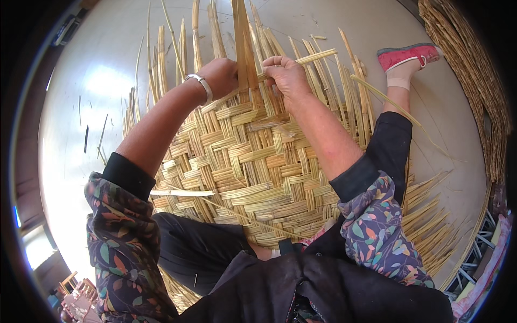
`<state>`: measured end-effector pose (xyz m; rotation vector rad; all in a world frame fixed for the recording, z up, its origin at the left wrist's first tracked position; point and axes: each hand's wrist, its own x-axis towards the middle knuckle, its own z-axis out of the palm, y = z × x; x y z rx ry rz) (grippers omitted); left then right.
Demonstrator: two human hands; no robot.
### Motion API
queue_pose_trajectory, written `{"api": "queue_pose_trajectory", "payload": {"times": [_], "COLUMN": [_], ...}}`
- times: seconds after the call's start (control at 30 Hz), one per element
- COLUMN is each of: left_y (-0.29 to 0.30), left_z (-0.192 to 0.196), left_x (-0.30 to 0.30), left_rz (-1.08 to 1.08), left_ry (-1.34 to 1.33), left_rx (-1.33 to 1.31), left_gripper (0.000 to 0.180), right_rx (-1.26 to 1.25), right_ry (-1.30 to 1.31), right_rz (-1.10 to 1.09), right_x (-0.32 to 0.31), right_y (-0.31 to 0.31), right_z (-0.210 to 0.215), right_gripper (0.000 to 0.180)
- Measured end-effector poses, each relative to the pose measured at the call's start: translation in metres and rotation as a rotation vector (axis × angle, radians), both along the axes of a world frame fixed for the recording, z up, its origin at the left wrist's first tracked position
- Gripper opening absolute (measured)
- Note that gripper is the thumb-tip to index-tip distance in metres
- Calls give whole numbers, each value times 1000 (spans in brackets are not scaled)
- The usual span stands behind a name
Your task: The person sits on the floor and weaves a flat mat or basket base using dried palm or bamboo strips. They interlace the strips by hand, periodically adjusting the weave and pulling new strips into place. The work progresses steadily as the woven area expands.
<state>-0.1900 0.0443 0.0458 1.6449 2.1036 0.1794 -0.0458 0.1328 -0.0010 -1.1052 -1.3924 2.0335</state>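
A broad woven mat [253, 161] of flat, straw-coloured reed strips fills the middle of the view, lying on the pale floor [107, 75] and partly over the person's lap. Its plaited part runs from the centre down toward six o'clock; loose strip ends fan out at twelve o'clock and again at four o'clock.

At the mat's twelve o'clock edge, the left hand [221, 75] is curled with its fingers pressed together around upright strips [243, 48], a silver bracelet [200, 86] on the wrist. Just beside it, toward one o'clock, the right hand [285, 72] pinches a bundle of crosswise strips [318, 55] between thumb and bent fingers, the bundle pointing out toward two o'clock.

Both forearms come up from floral sleeves [124, 237] with dark cuffs. One leg in dark trousers stretches toward two o'clock, ending in a red shoe [409, 55]. A single loose strip [180, 192] lies across the mat at nine o'clock. At three o'clock, along the rim, a stack of woven matting [474, 70] curves downward.
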Motion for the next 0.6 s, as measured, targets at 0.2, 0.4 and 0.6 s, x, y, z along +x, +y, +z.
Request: {"api": "queue_pose_trajectory", "payload": {"times": [0.2, 0.4, 0.6], "left_y": [-1, 5, 7], "left_z": [-14, -11, -16], "left_x": [-12, -23, -36], "left_rz": [65, 244, 311], "left_ry": [-377, -684, -721], "left_rx": [-9, -207, -273], "left_gripper": [19, 19, 24], "right_rx": [-69, -30, 222], "right_ry": [64, 72, -3], "right_rz": [-4, 55, 91], "right_x": [6, 7, 3], "right_y": [0, 6, 3], "right_z": [6, 0, -9], "right_gripper": [14, 13, 12]}}
